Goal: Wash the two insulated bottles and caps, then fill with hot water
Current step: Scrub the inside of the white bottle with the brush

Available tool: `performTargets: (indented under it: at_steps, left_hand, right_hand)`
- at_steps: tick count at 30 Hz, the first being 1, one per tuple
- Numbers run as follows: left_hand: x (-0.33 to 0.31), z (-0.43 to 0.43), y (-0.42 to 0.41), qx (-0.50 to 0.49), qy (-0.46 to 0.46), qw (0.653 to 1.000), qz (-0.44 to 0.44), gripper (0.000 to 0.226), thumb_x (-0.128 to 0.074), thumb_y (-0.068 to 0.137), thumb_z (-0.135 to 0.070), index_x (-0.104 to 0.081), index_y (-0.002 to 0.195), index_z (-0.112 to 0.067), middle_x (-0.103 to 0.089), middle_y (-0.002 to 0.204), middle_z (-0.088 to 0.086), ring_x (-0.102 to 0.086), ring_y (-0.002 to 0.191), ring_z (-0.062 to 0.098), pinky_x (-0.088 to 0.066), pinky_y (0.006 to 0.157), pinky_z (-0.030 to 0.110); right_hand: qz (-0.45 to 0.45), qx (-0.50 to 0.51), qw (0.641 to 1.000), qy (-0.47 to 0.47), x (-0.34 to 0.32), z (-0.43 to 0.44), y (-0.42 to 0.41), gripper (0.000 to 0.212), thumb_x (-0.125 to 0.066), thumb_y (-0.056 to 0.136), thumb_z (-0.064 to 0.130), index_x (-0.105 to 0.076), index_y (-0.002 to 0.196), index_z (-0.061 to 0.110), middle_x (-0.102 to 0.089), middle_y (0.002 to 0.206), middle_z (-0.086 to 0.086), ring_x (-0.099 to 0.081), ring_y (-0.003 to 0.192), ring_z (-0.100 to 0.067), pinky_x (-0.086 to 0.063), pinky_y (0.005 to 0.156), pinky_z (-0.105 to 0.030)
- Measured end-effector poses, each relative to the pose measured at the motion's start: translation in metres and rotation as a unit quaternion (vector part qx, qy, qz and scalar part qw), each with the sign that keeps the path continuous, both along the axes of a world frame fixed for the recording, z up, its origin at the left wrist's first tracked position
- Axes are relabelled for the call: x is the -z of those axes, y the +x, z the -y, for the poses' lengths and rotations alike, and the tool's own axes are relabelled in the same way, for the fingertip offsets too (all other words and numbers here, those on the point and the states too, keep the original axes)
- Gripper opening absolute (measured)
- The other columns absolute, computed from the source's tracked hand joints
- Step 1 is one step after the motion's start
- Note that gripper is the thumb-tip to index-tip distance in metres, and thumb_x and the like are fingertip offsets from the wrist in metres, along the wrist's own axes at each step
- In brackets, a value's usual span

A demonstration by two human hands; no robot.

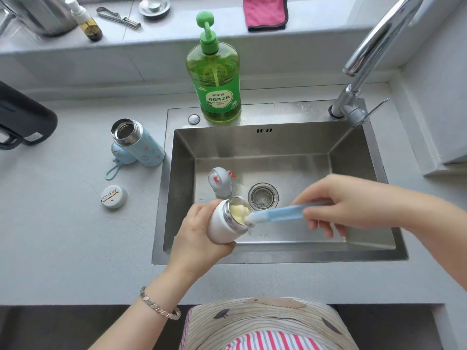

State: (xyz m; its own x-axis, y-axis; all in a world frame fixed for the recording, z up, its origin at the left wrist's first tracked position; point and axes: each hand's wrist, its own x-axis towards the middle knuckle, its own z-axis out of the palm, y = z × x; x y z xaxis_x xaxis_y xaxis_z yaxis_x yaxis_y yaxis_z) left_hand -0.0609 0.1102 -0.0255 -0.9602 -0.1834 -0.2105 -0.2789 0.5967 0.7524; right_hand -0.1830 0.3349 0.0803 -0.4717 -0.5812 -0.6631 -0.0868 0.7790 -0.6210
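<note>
My left hand (199, 229) grips a white insulated bottle (223, 223), tilted over the front left of the sink with its steel mouth facing right. My right hand (341, 200) holds the blue handle of a bottle brush (280, 213); its yellow sponge head sits in the bottle's mouth. A light blue patterned bottle (141, 144) stands open on the counter left of the sink, with its blue cap (121, 155) and loop strap beside it. A round white cap (113, 200) lies on the counter nearer me. A grey cap with red parts (220, 181) stands in the sink basin.
A green dish-soap pump bottle (214, 74) stands on the steel sink (353, 145) rim at the back. The chrome faucet (364, 69) rises at the back right. A black kettle (22, 120) sits at far left. The ledge holds a pink cloth (265, 12), spray bottle (84, 20) and strainer lid (154, 6).
</note>
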Motion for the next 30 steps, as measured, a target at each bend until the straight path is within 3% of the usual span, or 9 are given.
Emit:
performTargets:
  at_steps: [4,8,11,14,16,21,25,28,30]
  left_hand:
    - [-0.002,-0.002,-0.001,0.018,0.012,1.000,-0.006,0.081,-0.087,0.053,-0.024,-0.041,0.112,-0.056,-0.045,0.111,-0.029,-0.047,0.100,-0.001,-0.043,0.083,0.024]
    - [-0.004,-0.022,-0.004,0.078,0.039,0.996,-0.036,0.074,-0.075,0.049,-0.043,-0.043,0.116,-0.050,-0.051,0.111,-0.023,-0.049,0.105,0.000,-0.042,0.087,0.018]
    - [-0.002,-0.026,-0.003,0.059,0.080,0.995,-0.028,0.077,-0.080,0.049,-0.033,-0.045,0.114,-0.056,-0.054,0.112,-0.022,-0.052,0.106,0.003,-0.042,0.090,0.019]
    - [0.000,-0.017,0.000,0.035,0.123,0.992,-0.012,0.076,-0.082,0.050,-0.023,-0.049,0.110,-0.055,-0.055,0.110,-0.023,-0.053,0.105,0.002,-0.043,0.086,0.017]
    - [-0.001,-0.015,0.000,0.027,0.140,0.990,-0.018,0.075,-0.082,0.050,-0.020,-0.051,0.109,-0.053,-0.056,0.109,-0.022,-0.054,0.104,0.001,-0.041,0.084,0.011]
    - [-0.003,-0.024,-0.004,0.055,0.110,0.990,-0.066,0.075,-0.087,0.050,-0.013,-0.054,0.110,-0.045,-0.057,0.108,-0.016,-0.057,0.099,0.004,-0.041,0.082,0.010]
    - [-0.006,-0.019,-0.006,0.025,0.114,0.991,-0.067,0.075,-0.082,0.051,-0.018,-0.050,0.107,-0.055,-0.056,0.106,-0.020,-0.055,0.100,0.001,-0.039,0.082,0.008]
    - [-0.010,-0.028,-0.007,0.052,0.099,0.990,-0.087,0.077,-0.084,0.050,-0.016,-0.051,0.108,-0.054,-0.057,0.106,-0.018,-0.056,0.098,0.002,-0.040,0.082,0.009]
    - [-0.010,-0.029,-0.006,0.048,0.103,0.990,-0.082,0.077,-0.084,0.050,-0.017,-0.049,0.107,-0.058,-0.056,0.107,-0.020,-0.055,0.099,0.000,-0.039,0.082,0.008]
  right_hand:
    - [0.033,0.241,0.961,-0.130,0.006,0.006,0.007,0.014,-0.056,0.091,0.010,-0.068,0.087,0.007,-0.060,0.051,0.001,-0.051,0.039,-0.008,-0.040,0.039,-0.017]
    - [0.009,0.273,0.945,-0.179,0.025,0.031,0.033,0.009,-0.061,0.087,0.008,-0.067,0.082,0.003,-0.060,0.051,-0.004,-0.051,0.037,-0.010,-0.041,0.038,-0.018]
    - [-0.021,0.306,0.925,-0.225,0.026,0.037,0.039,0.013,-0.062,0.087,0.010,-0.067,0.076,0.004,-0.057,0.051,-0.004,-0.049,0.037,-0.011,-0.039,0.037,-0.020]
    - [-0.038,0.375,0.877,-0.300,0.014,0.028,0.034,0.013,-0.062,0.086,0.008,-0.067,0.074,0.005,-0.055,0.049,-0.006,-0.048,0.036,-0.013,-0.037,0.034,-0.021]
    - [-0.052,0.372,0.867,-0.328,0.014,0.027,0.038,0.012,-0.063,0.086,0.008,-0.067,0.074,0.007,-0.055,0.049,-0.006,-0.049,0.036,-0.014,-0.038,0.035,-0.021]
    - [-0.181,0.197,0.920,-0.287,0.029,0.039,0.064,0.013,-0.062,0.082,0.025,-0.071,0.078,0.017,-0.054,0.051,0.012,-0.050,0.044,-0.007,-0.036,0.046,-0.010]
    - [-0.105,0.318,0.882,-0.331,0.027,0.028,0.050,0.009,-0.067,0.084,0.014,-0.070,0.075,0.014,-0.058,0.050,-0.001,-0.047,0.038,-0.007,-0.034,0.041,-0.013]
    - [-0.151,0.234,0.911,-0.305,0.031,0.039,0.062,0.011,-0.063,0.081,0.022,-0.071,0.076,0.016,-0.053,0.048,0.006,-0.042,0.041,-0.006,-0.033,0.043,-0.014]
    - [-0.143,0.256,0.899,-0.324,0.028,0.036,0.060,0.008,-0.067,0.079,0.025,-0.070,0.074,0.021,-0.053,0.048,0.007,-0.043,0.039,-0.005,-0.033,0.044,-0.012]
